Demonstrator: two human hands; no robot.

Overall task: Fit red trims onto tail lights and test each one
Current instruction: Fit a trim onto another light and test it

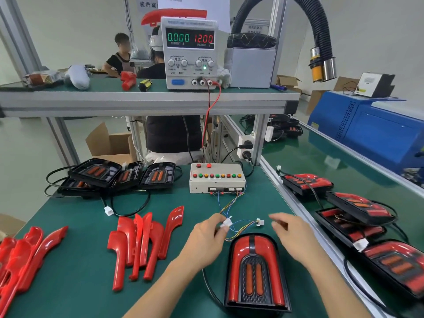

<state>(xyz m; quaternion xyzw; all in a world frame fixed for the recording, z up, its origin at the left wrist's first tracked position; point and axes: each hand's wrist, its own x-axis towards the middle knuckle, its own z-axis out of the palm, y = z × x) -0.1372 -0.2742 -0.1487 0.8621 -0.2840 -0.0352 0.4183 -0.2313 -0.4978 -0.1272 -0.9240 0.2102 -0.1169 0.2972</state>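
1. We see a tail light point(254, 269) lying face up at the near edge of the green worktop point(87, 271), right of centre, with red trims fitted on both sides of its lens; its black cable curls off its left side.
2. Left hand point(206, 239): fingers and thumb pinch a small white connector point(226, 223) just beyond the far end of the tail light. Thin coloured wires run from this connector toward the test box point(216, 181).
3. Right hand point(291, 235): fingers relaxed and spread, holding nothing, hovering beside the tail light's far right corner. The image is blurred here.
4. A second white connector point(260, 222) on thin wires lies on the worktop between the two hands, touched by neither.
5. The test box sits mid-worktop toward the far edge, with a row of red, green and yellow buttons on top.
6. Loose red trims point(142, 244) lie in a cluster left of the left hand; more trims point(25, 255) are piled at the left edge.
7. Untrimmed black tail lights point(119, 175) are stacked at the far left corner.
8. Trimmed tail lights point(358, 207) lie in a row on the adjoining surface past the right edge.
9. The power supply point(189, 53) on the shelf above reads 0.000 and 12.00.
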